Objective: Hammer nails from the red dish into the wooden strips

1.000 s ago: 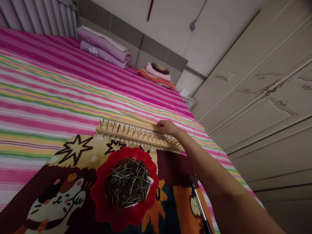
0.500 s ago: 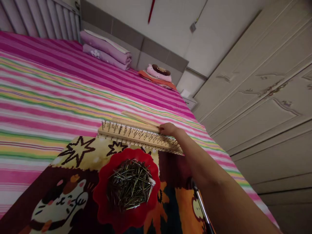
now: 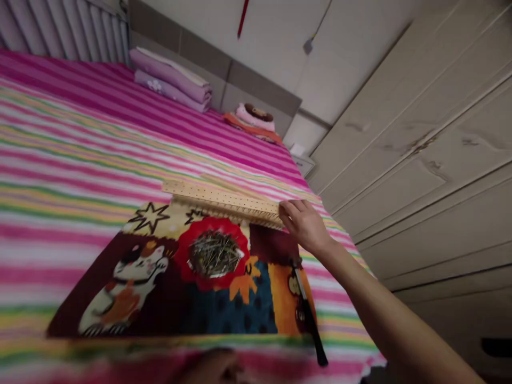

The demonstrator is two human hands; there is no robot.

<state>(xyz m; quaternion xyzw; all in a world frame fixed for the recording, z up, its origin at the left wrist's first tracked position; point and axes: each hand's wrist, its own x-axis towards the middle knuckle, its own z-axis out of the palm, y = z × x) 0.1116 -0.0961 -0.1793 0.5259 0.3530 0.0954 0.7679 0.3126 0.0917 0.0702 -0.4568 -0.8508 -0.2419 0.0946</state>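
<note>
My right hand (image 3: 306, 224) is closed on the right end of a wooden strip with rows of small holes (image 3: 220, 197). The strip lies along the far edge of a patterned cloth mat (image 3: 160, 298), and nails show along its near side and underneath. Closer to me on the mat sits a red scalloped bowl (image 3: 188, 272) holding a heap of loose nails (image 3: 218, 253). A blurred, skin-coloured shape at the bottom edge seems to be my left hand (image 3: 212, 368); its fingers are too smeared to read.
A hammer-like tool with a black handle (image 3: 314, 330) rests at the mat's right edge. Another thin wooden piece (image 3: 218, 183) lies behind the strip. The striped bed (image 3: 80, 154) spreads around, with folded bedding (image 3: 172, 80) at its head and wardrobe doors (image 3: 432, 176) on the right.
The nail-studded strip now shows its flat, perforated face, and my right hand has shifted its grip at the right end. The view has pulled back, and the blurred shape has appeared at the bottom.
</note>
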